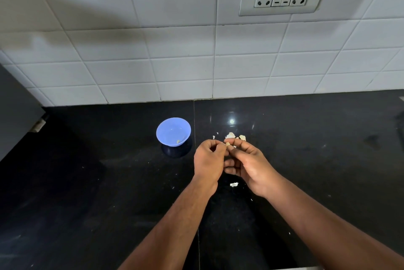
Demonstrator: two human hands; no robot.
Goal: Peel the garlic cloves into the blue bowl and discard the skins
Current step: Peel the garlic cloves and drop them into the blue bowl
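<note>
We see a glossy black countertop (109,182) carrying the blue bowl (173,131) near the wall, garlic skins (235,136) scattered just right of it, another skin scrap (234,184) nearer us.

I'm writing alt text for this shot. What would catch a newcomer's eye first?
Two hands meet mid-frame over the black counter, the left hand and right hand pinching a small garlic clove between their fingertips. A blue bowl sits just left of them, and pale skins lie scattered behind the hands.
</note>
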